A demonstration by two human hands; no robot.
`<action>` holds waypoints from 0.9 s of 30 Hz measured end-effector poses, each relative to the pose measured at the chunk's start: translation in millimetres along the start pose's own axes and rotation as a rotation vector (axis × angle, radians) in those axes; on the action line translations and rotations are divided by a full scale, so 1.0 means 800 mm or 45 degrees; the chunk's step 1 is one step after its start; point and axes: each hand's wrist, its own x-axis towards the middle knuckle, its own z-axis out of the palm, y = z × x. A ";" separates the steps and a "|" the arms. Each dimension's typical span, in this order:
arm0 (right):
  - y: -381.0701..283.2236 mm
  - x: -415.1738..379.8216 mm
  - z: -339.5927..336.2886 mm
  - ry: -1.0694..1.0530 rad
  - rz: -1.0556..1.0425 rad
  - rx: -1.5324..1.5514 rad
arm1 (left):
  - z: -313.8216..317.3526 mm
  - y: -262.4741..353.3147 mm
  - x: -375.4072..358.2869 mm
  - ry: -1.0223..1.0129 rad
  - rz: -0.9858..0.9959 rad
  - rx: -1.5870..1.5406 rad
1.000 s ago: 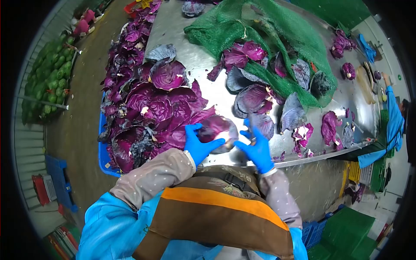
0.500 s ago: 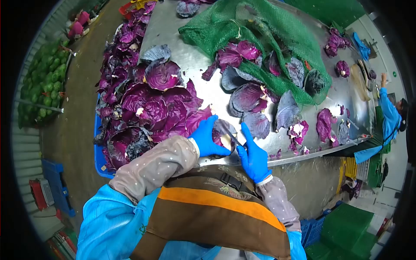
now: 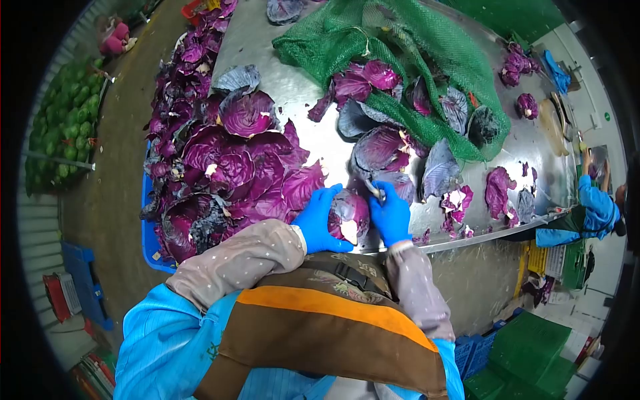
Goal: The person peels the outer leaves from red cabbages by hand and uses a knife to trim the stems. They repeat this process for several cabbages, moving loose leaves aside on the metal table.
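Note:
My left hand (image 3: pixel 319 221), in a blue glove, is closed around the left side of a small red cabbage (image 3: pixel 353 212) near the table's front edge. A pale cut patch shows low on the head. My right hand (image 3: pixel 392 215), also gloved, is wrapped round a knife (image 3: pixel 375 191) just right of the cabbage; only a short part of the knife shows above the fingers. Left of my hands, loose purple cabbage leaves (image 3: pixel 230 170) form a large pile. Beyond the cabbage lie more outer leaves (image 3: pixel 380 150) on the metal table (image 3: pixel 307 73).
A green mesh bag (image 3: pixel 413 47) sprawls over the far table. A blue crate (image 3: pixel 152 233) holds leaves at the left. Trimmings (image 3: pixel 457 203) and a cabbage head (image 3: pixel 527 105) lie to the right. A co-worker (image 3: pixel 593 207) stands at the right end. Green crates (image 3: pixel 527 353) stand behind.
My right hand has lifted the knife off the cabbage's face and moved it up and right. The cabbage has turned in my left hand, showing more purple skin. The co-worker's arms have moved.

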 end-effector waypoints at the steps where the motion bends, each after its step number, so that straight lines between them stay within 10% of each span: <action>1: 0.029 0.019 0.024 0.223 -0.159 0.060 | 0.001 -0.005 -0.002 0.011 0.023 -0.014; 2: 0.057 0.037 0.041 0.448 -0.317 0.119 | -0.002 -0.008 -0.006 -0.005 0.020 -0.094; 4: 0.050 0.062 0.021 0.428 0.256 1.227 | -0.012 -0.015 -0.015 -0.013 0.000 -0.268; 11: -0.043 -0.042 -0.041 -0.515 -0.046 1.002 | -0.031 -0.006 -0.006 -0.038 -0.368 -0.787; 21: -0.080 -0.069 -0.034 -0.398 -0.328 0.716 | -0.049 0.034 -0.024 -0.041 -0.592 -0.006; 27: -0.068 -0.075 -0.029 -0.380 -0.232 0.868 | -0.040 -0.034 -0.018 0.131 -0.211 -0.169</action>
